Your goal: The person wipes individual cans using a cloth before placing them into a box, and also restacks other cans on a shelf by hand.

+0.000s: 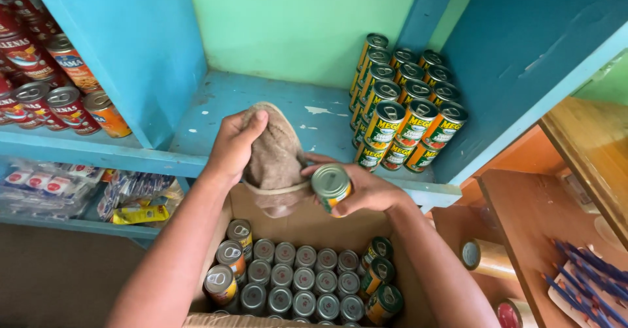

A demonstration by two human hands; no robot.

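Note:
My left hand (pixel 234 143) grips a brown cloth (pixel 275 158) that hangs down between both hands. My right hand (pixel 366 190) holds a small tin can (pixel 331 184) with a silver pull-tab lid and an orange and green label, its lid facing me. The cloth touches the can's side. Both hands hover over an open cardboard box (pixel 307 226) packed with several similar cans (pixel 294 282) standing upright. Just beyond lies a blue shelf board (pixel 261 105), with a stack of yellow and green cans (pixel 405 115) at its right end.
Red and orange labelled cans (pixel 52 86) fill the neighbouring shelf bay at the left. Packets in clear plastic (pixel 85 194) lie on the lower shelf. At the right a wooden counter (pixel 543 223) carries blue pens (pixel 598 279) and a roll of brown tape (pixel 484 256).

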